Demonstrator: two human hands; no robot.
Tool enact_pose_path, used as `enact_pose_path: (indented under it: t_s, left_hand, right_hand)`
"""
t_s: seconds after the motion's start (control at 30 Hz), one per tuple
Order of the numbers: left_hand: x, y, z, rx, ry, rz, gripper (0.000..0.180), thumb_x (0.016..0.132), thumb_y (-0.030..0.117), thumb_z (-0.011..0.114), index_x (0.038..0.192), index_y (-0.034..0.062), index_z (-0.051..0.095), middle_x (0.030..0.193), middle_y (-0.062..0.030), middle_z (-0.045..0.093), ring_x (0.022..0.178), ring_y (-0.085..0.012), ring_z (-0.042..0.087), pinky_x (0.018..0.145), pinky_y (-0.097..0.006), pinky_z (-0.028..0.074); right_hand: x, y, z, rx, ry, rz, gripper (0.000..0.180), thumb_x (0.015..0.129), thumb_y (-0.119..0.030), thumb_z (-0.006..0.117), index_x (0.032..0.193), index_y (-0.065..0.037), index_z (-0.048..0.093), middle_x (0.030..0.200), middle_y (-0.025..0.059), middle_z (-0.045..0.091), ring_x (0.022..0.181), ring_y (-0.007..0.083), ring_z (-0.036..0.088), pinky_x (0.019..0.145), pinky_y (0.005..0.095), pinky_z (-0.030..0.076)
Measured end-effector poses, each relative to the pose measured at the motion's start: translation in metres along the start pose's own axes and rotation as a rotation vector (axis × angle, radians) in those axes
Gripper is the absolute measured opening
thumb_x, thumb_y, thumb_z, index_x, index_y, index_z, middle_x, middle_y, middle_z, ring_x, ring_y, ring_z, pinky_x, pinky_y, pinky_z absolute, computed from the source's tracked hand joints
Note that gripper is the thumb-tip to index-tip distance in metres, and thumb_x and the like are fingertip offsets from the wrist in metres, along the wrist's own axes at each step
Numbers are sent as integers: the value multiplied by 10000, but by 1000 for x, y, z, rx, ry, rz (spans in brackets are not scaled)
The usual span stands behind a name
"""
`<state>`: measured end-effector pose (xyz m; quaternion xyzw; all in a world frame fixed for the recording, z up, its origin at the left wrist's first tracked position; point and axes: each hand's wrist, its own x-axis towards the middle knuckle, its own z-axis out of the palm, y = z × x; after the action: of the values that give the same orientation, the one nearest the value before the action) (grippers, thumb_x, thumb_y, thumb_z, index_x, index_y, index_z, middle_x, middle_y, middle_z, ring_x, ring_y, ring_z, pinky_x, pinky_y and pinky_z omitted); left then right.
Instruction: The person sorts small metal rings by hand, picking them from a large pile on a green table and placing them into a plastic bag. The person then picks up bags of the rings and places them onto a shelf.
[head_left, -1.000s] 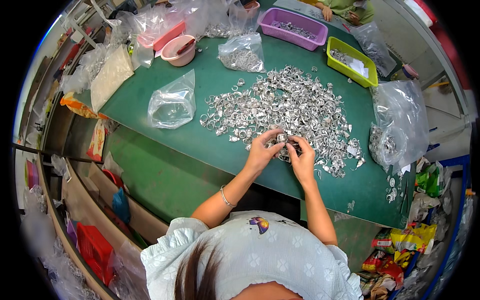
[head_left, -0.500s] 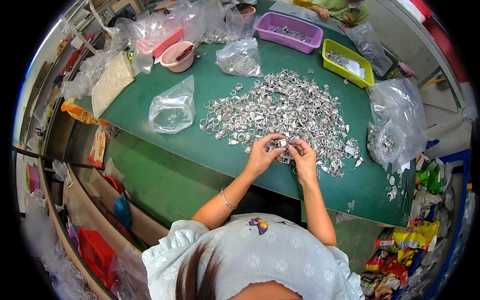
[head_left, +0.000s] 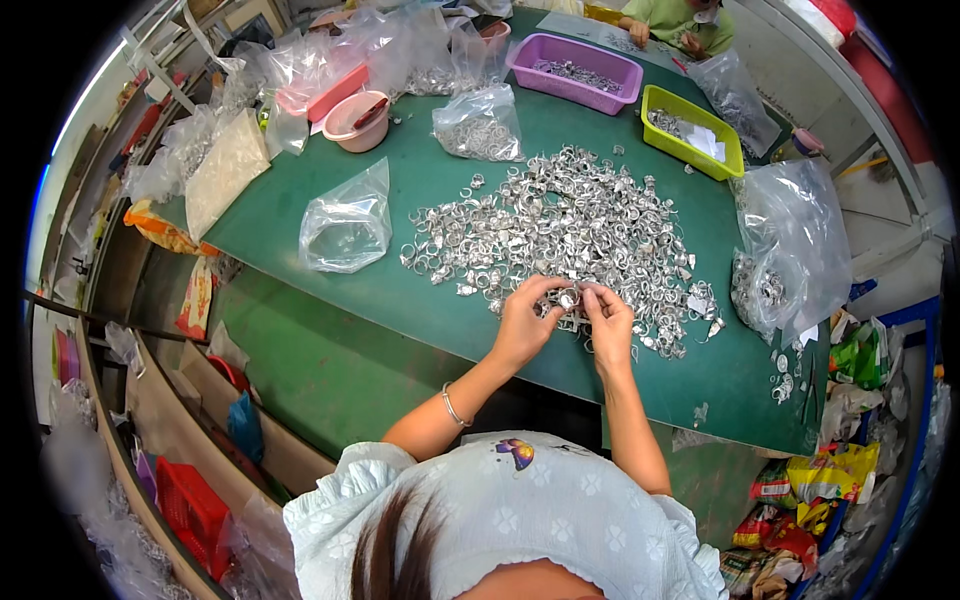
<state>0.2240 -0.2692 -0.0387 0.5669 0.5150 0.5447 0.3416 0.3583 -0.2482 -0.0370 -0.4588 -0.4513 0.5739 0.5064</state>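
Over the near edge of a large heap of silver metal rings (head_left: 590, 215), my two hands are close together. Between their fingertips is a silver ring (head_left: 569, 299) with a broad top. My left hand (head_left: 524, 322) pinches it with curled fingers and thumb. On its other side, my right hand (head_left: 608, 325) has thumb and fingers pressed together at the ring. The fingers partly cover the ring, so its full shape is hidden. The heap lies spread on a green tabletop (head_left: 440, 320), several loose rings around its rim.
A clear bag (head_left: 347, 225) lies left of the heap. Behind stand a bag of rings (head_left: 478, 128), a pink bowl (head_left: 357, 138), a purple basket (head_left: 575, 97) and a lime-green basket (head_left: 690, 153). At right are another bag (head_left: 790, 230) and scissors (head_left: 811, 390). Across sits a person in green (head_left: 668, 20).
The ring has turned between my fingers: its squarish face pointed up before and now shows at a different angle. My hands stay in nearly the same place.
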Motion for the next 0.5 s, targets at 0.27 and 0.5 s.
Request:
enact_pose_path:
  t_s: [0.27,0.5]
  left_hand:
    - [7,1,7,196,84,97,355,681,-70,637,1014,44,598,956,-116,576,863,-314,593,726,-357,478]
    - [19,-3,8,214,82,212,366,670,-87,629,1009,45,588,971,-118,575,874,-323,593,731,-366,482]
  right_hand:
    - [-1,0,13,-45,-44,-208,126,805,26,623,900,55,547,993,93,531,809,111,566,713,245,498]
    - [10,16,1,-317,77,-402,125,842,7,579,961,36,556,820,67,623,707,103,579,630,244,490]
